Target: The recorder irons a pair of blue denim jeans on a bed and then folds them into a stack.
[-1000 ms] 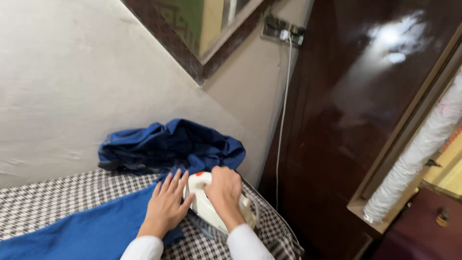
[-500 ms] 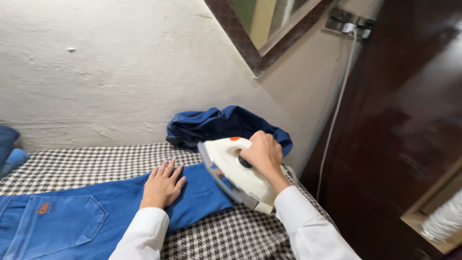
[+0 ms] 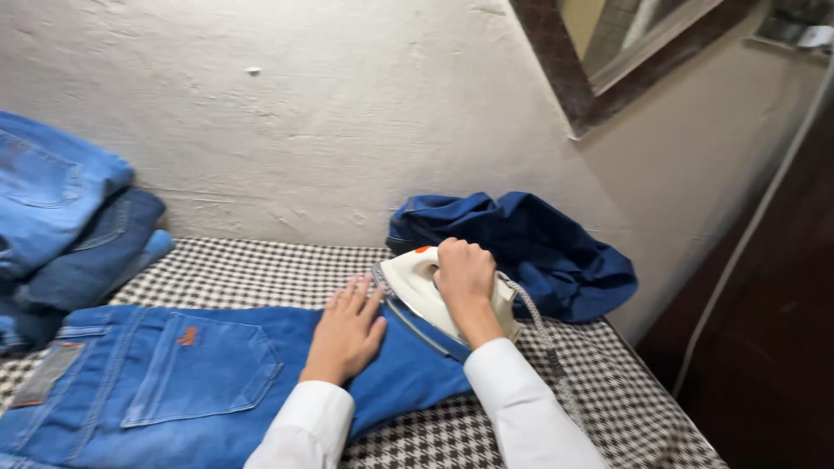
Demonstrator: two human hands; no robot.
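On the checked table cover, our left hand [image 3: 346,332] lies flat, fingers together and stretched forward, pressing down the blue denim jeans [image 3: 200,373] just beside the iron. Our right hand [image 3: 465,278] is clenched round the handle of the cream-white electric iron with an orange dial [image 3: 426,291], knuckles up, thumb hidden under the grip. The iron is tipped up on its edge, its sole turned toward our left fingertips, and its lower edge rests on the leg of the jeans near the hem.

Further out, the jeans lie spread across the black-and-white houndstooth cloth [image 3: 261,269], back pocket up, waistband toward the left. A braided grey cord [image 3: 543,339] runs from the back of the iron along our right sleeve and off toward the bottom edge. Behind the iron sits a crumpled dark blue garment [image 3: 539,247] against the rough plastered wall [image 3: 330,113], and a stack of folded denim [image 3: 65,226] leans at the far left. A dark-framed mirror [image 3: 608,61] hangs above.

What worries us is how close our left fingers are to the sole: a small slide leftward would, we judge, bring hot metal against them. The cord lies slack beside our forearm and could snag the sleeve and jerk the iron. Tipped as it is, the iron might also drop flat and crease the denim.
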